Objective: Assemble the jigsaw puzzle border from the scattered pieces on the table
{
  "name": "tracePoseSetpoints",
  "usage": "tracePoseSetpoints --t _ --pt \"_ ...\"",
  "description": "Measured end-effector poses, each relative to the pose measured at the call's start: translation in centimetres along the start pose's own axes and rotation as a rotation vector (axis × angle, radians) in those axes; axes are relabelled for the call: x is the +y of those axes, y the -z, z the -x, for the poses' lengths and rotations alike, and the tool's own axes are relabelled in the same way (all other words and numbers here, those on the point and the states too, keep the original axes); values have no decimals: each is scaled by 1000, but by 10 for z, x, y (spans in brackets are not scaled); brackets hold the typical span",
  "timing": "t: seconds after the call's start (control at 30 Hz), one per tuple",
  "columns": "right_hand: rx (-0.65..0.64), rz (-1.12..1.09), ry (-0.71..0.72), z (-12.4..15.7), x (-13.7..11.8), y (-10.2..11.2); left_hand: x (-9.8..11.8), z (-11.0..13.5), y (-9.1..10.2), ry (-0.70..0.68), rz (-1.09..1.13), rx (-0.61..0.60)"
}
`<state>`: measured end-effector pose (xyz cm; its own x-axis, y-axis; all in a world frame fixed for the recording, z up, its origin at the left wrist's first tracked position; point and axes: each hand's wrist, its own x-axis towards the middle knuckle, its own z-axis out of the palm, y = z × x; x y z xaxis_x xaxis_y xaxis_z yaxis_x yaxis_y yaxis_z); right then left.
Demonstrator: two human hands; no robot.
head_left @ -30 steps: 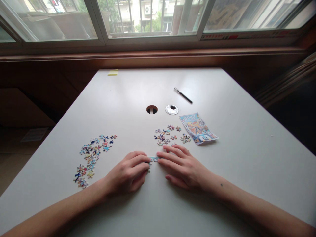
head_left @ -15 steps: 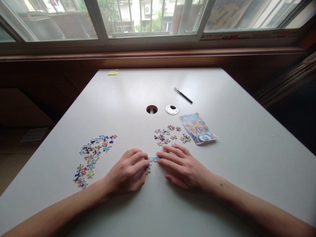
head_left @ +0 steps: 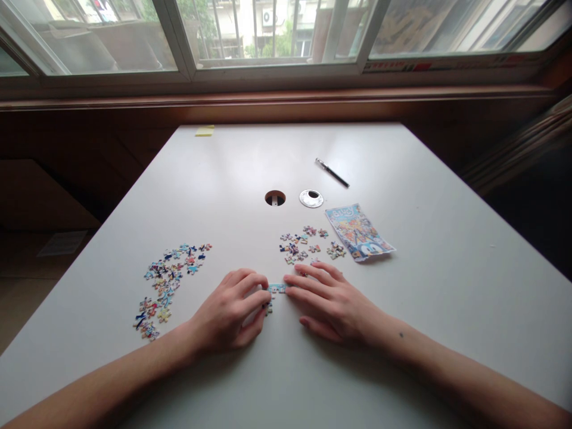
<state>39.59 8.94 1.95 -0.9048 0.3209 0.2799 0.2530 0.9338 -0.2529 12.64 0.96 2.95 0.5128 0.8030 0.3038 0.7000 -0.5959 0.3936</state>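
My left hand [head_left: 230,313] rests on the white table [head_left: 447,238] with its fingers curled. Its fingertips and thumb close on small joined puzzle pieces [head_left: 269,306] just in front of me. A short light-blue strip of joined pieces [head_left: 277,288] lies between my two hands. My right hand [head_left: 333,301] lies flat with fingers stretched out, the fingertips touching the strip's right end. A small cluster of loose pieces [head_left: 304,244] sits just beyond my right hand.
A larger spread of loose pieces [head_left: 167,280] lies to the left. A colourful picture packet [head_left: 358,232] lies at the right of the small cluster. Further back are a cable hole [head_left: 274,198], its round cap [head_left: 311,198], a pen [head_left: 332,173] and a yellow note [head_left: 204,131].
My left hand's fingers have curled in and drawn slightly back from the strip, which uncovers small pieces under its fingertips. My right hand has stayed in place.
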Motion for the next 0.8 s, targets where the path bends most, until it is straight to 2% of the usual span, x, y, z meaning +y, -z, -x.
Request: tracePoseSetpoints --t 0.8 --pt "14 1 8 -2 0 1 -2 1 -1 5 27 -27"
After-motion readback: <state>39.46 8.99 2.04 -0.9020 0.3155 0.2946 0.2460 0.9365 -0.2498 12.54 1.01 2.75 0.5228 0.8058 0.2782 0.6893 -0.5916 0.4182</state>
